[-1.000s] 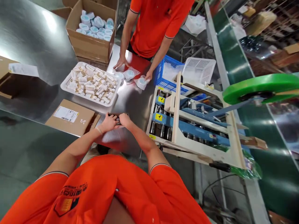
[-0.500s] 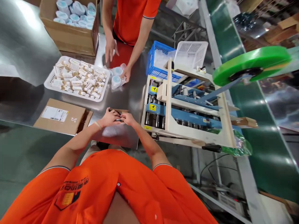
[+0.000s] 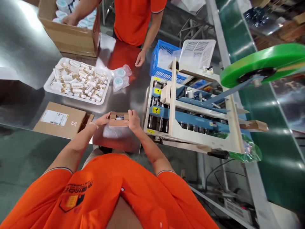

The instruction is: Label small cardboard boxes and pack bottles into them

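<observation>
A small brown cardboard box (image 3: pixel 119 122) is held at the near edge of the metal table, with something dark and shiny inside its opening. My left hand (image 3: pixel 104 119) grips its left end. At the right end my right hand (image 3: pixel 133 120) holds it, fingers around the side. Under and in front of the box lies a clear plastic piece (image 3: pixel 113 132) on the table. Left of my hands is a large flat carton (image 3: pixel 62 119) with a white label. Beyond it stands a white tray (image 3: pixel 94 101) heaped with small white and gold tubes.
Bubble-wrapped round items (image 3: pixel 118 83) lie beyond my hands. A large carton (image 3: pixel 69 39) of white-blue pieces stands at the back left, with a co-worker's hand in it. To the right are a sealing machine (image 3: pixel 171 114), a blue crate (image 3: pixel 154 60) and a green tape roll (image 3: pixel 262 63).
My hands have moved apart to the box's two ends, showing its opening. The co-worker has let go of the bubble-wrapped items and put one hand into the large carton.
</observation>
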`<state>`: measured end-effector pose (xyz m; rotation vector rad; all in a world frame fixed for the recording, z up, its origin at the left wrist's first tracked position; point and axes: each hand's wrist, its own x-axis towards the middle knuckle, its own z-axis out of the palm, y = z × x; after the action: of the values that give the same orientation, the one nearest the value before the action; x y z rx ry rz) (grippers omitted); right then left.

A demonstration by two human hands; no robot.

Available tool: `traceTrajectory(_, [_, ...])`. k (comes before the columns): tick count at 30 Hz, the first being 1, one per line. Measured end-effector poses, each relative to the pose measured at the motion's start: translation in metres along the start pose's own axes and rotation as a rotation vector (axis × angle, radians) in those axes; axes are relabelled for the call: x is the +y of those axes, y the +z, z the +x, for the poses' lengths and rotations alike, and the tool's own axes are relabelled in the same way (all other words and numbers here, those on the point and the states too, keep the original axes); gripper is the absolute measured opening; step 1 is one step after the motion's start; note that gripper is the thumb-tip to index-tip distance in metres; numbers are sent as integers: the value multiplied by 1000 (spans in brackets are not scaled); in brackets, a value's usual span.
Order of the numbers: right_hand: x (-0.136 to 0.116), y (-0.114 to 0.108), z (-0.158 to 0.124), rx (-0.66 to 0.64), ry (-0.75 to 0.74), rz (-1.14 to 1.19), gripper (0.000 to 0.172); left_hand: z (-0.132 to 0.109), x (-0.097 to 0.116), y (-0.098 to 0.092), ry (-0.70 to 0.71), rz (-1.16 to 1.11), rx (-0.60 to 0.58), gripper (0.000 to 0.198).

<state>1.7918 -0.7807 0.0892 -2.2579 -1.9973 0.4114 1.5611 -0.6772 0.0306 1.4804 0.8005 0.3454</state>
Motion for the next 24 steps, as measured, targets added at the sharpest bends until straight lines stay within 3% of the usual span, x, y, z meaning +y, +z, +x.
traceTrajectory(1, [1,0,2,32,-23,-23,65,-1,3,-7,3,30,-18,83])
traceTrajectory(3, [6,4,2,2,-147,-39,62,-9,11,-14,10,187,3,83])
traceTrajectory(6, [20,18,-5,-73,-237,-6,47,-27,21,4,14,708,80,102])
traceTrajectory(8, [33,32,-11,-35,-176,59,45,-35,25,26,-9,1030,111,111])
traceTrajectory(11, [54,56,-16,151,73,195,44,-22,28,48,-38,1196,159,108])
traceTrajectory(13, [68,73,-18,224,280,218,42,10,35,47,-44,1181,187,108])
traceTrajectory(15, [78,89,-19,174,392,164,40,58,46,41,-30,1149,199,111])
traceTrajectory(19, [88,109,-20,50,358,67,41,170,78,45,47,1033,143,114])
traceTrajectory(21, [90,114,-21,46,341,47,39,222,93,68,83,947,125,118])
traceTrajectory(24, [94,118,-23,21,323,14,42,287,111,127,128,855,114,122])
